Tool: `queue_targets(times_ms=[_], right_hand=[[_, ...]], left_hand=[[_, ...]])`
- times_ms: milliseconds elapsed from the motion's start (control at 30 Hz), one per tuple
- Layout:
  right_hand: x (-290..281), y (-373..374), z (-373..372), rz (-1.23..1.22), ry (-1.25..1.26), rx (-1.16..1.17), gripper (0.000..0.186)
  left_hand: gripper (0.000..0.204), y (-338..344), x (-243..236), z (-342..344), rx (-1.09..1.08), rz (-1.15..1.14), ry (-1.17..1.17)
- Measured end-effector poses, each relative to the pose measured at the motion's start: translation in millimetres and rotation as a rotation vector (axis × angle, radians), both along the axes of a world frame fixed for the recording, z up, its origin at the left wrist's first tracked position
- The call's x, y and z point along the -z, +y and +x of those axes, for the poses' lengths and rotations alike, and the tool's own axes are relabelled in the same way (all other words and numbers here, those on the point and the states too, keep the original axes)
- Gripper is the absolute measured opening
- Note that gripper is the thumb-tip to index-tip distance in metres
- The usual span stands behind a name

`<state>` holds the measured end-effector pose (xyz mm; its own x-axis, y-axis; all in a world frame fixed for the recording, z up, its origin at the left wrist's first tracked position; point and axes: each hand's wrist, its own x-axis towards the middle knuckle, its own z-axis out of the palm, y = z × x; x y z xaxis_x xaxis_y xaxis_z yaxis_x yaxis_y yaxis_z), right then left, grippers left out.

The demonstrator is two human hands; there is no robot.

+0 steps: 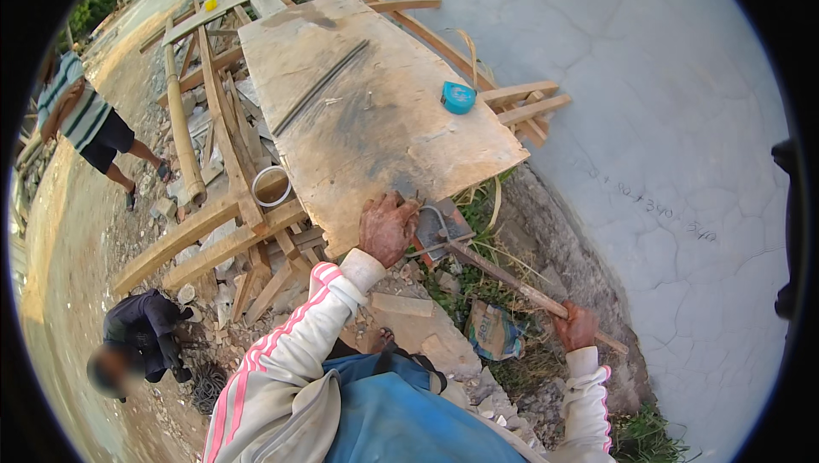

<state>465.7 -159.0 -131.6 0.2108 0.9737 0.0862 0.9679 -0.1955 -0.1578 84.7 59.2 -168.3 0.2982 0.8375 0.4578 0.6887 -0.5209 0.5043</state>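
My left hand (390,228) rests at the near edge of a worn wooden board (341,169), its fingers curled down. What lies under those fingers is hidden. Beside them a grey bent rod (441,221) curves past the board's edge. My right hand (576,326) is wrapped around a long brown bar (503,280), low on the right. The bar's far end reaches up to the bent rod, close to my left hand. On the board lie thin dark metal rods (320,88) and a teal tape measure (458,98).
Timber beams (209,241) and rubble surround the board on the left, with a white ring (271,187) against them. A cracked grey wall (665,122) rises on the right. One person (141,339) crouches at lower left; another (85,113) stands farther back. A crumpled bag (495,331) lies below the bar.
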Motion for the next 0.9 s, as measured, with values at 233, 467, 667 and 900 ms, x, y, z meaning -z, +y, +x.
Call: queue_targets(times_ms=[233,467,667,900], right_hand=[[1.5,32.8,28.3,0.07,-0.06,-0.109,0.029],[2.3,51.6,38.8,0.097,-0.106,-0.183,0.028],[4.2,59.9,40.1,0.124,-0.105,-0.202,0.033],[10.7,62.6,41.0,0.157,-0.1,-0.238,0.041]], left_hand=[[0.028,1.7,1.4,-1.2,0.022,0.019,-0.009],[0.027,1.4,2.3,-0.6,0.014,0.03,-0.009],[0.026,3.0,4.2,-0.9,0.024,0.042,-0.007],[0.026,3.3,1.6,-1.1,0.03,0.037,-0.003]])
